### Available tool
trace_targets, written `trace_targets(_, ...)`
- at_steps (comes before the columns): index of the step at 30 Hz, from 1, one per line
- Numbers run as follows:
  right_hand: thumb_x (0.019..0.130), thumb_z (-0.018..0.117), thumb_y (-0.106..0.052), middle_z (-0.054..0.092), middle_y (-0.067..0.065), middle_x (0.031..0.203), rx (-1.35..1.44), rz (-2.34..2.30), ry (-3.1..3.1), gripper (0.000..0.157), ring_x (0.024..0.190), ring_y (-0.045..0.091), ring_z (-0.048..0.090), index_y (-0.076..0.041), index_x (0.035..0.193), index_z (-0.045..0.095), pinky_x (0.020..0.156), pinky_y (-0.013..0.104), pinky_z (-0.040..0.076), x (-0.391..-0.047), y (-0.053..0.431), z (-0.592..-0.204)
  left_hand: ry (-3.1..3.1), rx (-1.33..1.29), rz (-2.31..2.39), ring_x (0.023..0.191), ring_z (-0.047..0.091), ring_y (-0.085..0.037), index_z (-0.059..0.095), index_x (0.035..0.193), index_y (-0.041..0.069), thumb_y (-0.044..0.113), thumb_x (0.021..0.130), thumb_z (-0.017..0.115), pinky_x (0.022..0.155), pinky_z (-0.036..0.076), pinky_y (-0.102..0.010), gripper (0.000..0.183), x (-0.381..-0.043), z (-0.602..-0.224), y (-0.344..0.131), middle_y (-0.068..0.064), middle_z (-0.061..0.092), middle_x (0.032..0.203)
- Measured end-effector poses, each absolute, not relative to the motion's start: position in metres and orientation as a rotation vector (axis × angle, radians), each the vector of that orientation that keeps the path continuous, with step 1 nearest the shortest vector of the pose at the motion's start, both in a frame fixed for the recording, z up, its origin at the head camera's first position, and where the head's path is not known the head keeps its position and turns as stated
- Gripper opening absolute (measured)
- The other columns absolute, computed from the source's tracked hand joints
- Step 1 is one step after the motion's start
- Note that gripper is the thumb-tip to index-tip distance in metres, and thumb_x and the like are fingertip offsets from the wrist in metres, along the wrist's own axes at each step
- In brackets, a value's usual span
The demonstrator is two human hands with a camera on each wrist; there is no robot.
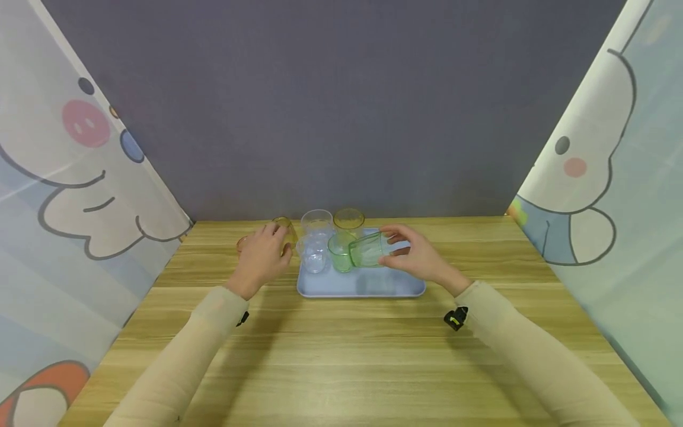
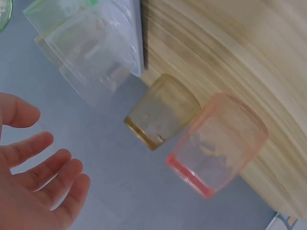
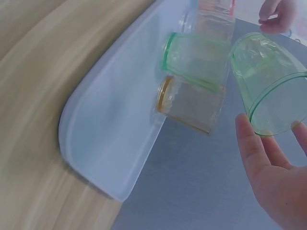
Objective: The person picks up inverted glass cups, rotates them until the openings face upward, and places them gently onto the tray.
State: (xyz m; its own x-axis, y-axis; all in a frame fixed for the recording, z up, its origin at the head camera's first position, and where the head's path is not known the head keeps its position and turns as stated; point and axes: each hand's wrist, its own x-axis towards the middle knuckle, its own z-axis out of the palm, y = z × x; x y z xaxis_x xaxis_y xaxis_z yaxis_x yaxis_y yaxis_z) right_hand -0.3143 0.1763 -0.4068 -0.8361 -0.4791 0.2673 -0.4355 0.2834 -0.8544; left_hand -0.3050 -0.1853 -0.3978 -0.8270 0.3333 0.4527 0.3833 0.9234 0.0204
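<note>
My right hand holds a green glass tilted on its side above the tray, its fingers and thumb round one end. Close beside that glass, another green glass stands on the tray; in the right wrist view it is next to an amber glass. My left hand is left of the tray with loosely bent fingers. The left wrist view shows those fingers apart from an amber glass and a pink glass, which stand on the table.
Clear glasses stand at the tray's left end, and an amber glass is at its back. A dark grey panel rises behind the wooden table. Cartoon-printed cloths hang at both sides.
</note>
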Motion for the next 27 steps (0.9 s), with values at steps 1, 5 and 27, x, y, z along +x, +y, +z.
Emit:
trace_targets(1, 0.089, 0.08, -0.016, 0.05, 0.018, 0.137, -0.888, -1.617, 2.494, 0.067, 0.123, 0.039, 0.051, -0.005, 0.147, 0.049, 0.099, 0.061, 0.047, -0.315, 0.177, -0.406, -2.646, -0.504, -0.139, 0.096, 0.059, -0.039, 0.066, 0.118, 0.001, 0.017, 0.095, 0.059, 0.075, 0.051, -0.053, 0.029, -0.306, -0.397, -0.187, -0.018, 0.063, 0.108)
trace_targets(5, 0.088, 0.081, -0.017, 0.052, 0.018, 0.136, -0.894, -1.557, 2.534, 0.066, 0.122, 0.037, 0.052, -0.006, 0.146, 0.051, 0.098, 0.061, 0.047, -0.318, 0.178, -0.403, -2.698, -0.455, -0.109, 0.104, 0.058, -0.042, 0.064, 0.125, -0.001, 0.019, 0.097, 0.057, 0.082, 0.049, -0.058, 0.035, -0.309, -0.394, -0.192, -0.021, 0.061, 0.113)
trace_targets(27, 0.087, 0.078, -0.025, 0.051, 0.019, 0.137, -0.867, -1.189, 2.741, 0.068, 0.12, 0.035, 0.052, -0.008, 0.147, 0.051, 0.092, 0.046, 0.053, -0.329, 0.185, -0.383, -2.844, -0.307, -0.148, 0.111, 0.049, -0.043, 0.055, 0.138, -0.001, 0.025, 0.1, 0.055, 0.092, 0.042, -0.061, 0.045, -0.319, -0.396, -0.21, -0.023, 0.053, 0.121)
